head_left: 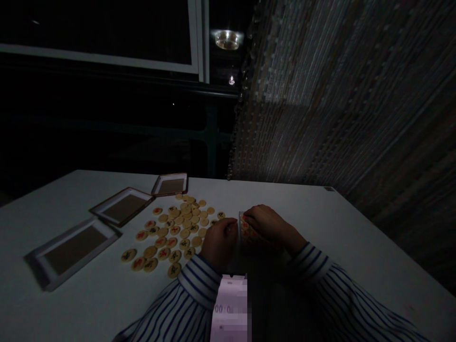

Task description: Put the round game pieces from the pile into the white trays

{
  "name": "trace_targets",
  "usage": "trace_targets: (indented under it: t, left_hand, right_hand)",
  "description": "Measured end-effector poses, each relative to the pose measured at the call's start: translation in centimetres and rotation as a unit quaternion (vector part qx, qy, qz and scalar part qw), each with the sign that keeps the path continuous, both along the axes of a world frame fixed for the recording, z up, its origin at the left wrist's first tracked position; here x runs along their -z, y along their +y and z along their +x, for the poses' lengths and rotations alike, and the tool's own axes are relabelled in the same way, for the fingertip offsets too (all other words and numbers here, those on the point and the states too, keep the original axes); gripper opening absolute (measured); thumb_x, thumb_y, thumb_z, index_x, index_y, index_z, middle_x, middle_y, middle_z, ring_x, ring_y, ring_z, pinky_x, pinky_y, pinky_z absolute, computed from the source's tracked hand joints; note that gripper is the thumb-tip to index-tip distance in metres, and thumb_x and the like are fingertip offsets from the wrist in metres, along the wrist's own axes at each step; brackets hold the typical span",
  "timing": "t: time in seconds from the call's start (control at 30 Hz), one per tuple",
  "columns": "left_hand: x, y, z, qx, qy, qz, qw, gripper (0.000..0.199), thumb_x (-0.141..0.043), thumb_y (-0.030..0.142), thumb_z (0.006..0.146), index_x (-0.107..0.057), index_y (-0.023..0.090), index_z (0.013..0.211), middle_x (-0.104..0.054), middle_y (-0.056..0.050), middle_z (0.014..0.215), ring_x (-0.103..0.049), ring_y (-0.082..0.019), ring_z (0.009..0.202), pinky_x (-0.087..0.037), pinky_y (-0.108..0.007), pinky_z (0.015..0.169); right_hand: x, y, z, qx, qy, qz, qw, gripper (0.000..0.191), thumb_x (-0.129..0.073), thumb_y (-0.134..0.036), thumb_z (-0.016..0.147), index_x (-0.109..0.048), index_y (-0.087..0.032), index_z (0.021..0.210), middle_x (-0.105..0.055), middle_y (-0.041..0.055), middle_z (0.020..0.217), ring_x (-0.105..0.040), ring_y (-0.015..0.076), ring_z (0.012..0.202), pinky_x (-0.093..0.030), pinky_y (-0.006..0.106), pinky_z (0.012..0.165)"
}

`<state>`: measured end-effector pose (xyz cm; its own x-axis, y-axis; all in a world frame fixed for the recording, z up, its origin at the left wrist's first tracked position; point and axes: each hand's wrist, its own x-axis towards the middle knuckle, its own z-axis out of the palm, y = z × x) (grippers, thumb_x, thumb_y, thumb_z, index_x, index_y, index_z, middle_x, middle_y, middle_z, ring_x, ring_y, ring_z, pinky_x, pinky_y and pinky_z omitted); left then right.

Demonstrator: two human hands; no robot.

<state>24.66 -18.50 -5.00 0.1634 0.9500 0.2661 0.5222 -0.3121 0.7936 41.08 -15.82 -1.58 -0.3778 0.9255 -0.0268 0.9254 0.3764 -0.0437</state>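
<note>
Many round wooden Chinese chess pieces (185, 232) with red or black characters lie loosely spread on the white table, left of my hands. Between the hands is a small box (239, 244) with pale edges, holding red-marked pieces (246, 229) in rows. My left hand (220, 241) is closed against the box's left edge, its fingertips mostly hidden. Over the box's right part, my right hand (267, 222) reaches in with fingers bent together at the far end of the pieces. Whatever it pinches is hidden.
Three shallow framed trays or lids stand at the left: a pale one (44, 268), a brown-rimmed one (93, 207) and a smaller one (155, 190) farther back. A printed paper strip (228, 308) shows near my left forearm. A bead curtain (306, 118) hangs behind the table (356, 256).
</note>
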Motion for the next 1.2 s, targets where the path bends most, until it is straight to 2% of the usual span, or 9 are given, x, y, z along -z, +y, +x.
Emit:
trace_targets:
  t: [0.63,0.73,0.83,1.0,1.2]
  left_hand:
    - [-0.1,0.0,0.0,-0.001,-0.008,-0.003,1.000,0.026,-0.044,0.028,0.077,-0.064,0.016,0.089,-0.067,-0.005,0.083,-0.060,-0.016,0.075,-0.045,-0.027,0.069]
    - [0.0,0.0,0.0,-0.001,-0.019,0.000,1.000,0.025,-0.044,0.028,0.077,-0.064,0.017,0.088,-0.067,-0.005,0.084,-0.060,-0.016,0.075,-0.045,-0.027,0.069]
    - [0.1,0.0,0.0,-0.001,-0.028,0.002,1.000,0.025,-0.044,0.028,0.077,-0.063,0.017,0.089,-0.067,-0.005,0.084,-0.060,-0.016,0.076,-0.045,-0.027,0.070]
    - [0.2,0.0,0.1,-0.004,-0.031,0.006,0.999,0.025,-0.043,0.027,0.077,-0.064,0.017,0.088,-0.067,-0.005,0.082,-0.060,-0.015,0.074,-0.046,-0.027,0.069]
    - [0.2,0.0,-0.1,-0.016,-0.036,0.020,0.999,0.026,-0.045,0.028,0.077,-0.063,0.015,0.090,-0.066,-0.006,0.084,-0.060,-0.016,0.076,-0.046,-0.027,0.070]
  right_hand:
    - [0.2,0.2,0.4,-0.022,0.013,0.008,1.000,0.030,-0.036,-0.028,0.086,-0.064,-0.016,0.087,-0.065,0.0090,0.088,-0.056,0.0169,0.082,-0.034,0.024,0.071]
    - [-0.7,0.0,0.7,-0.006,0.033,0.036,0.999,0.029,-0.037,-0.028,0.085,-0.063,-0.017,0.094,-0.064,0.0086,0.093,-0.055,0.0179,0.089,-0.035,0.025,0.076]
    - [-2.0,-0.6,1.0,0.012,0.086,0.107,0.991,0.033,-0.034,-0.027,0.087,-0.059,-0.016,0.104,-0.063,0.0076,0.100,-0.054,0.0174,0.094,-0.035,0.026,0.082]
    - [-3.8,-1.9,1.4,0.026,0.137,0.171,0.975,0.033,-0.035,-0.028,0.086,-0.059,-0.016,0.104,-0.063,0.0063,0.102,-0.054,0.0176,0.094,-0.037,0.029,0.084]
    - [-4.7,-2.6,1.7,0.025,0.165,0.209,0.964,0.031,-0.037,-0.028,0.086,-0.060,-0.017,0.103,-0.063,0.0050,0.101,-0.055,0.0175,0.093,-0.039,0.030,0.084]
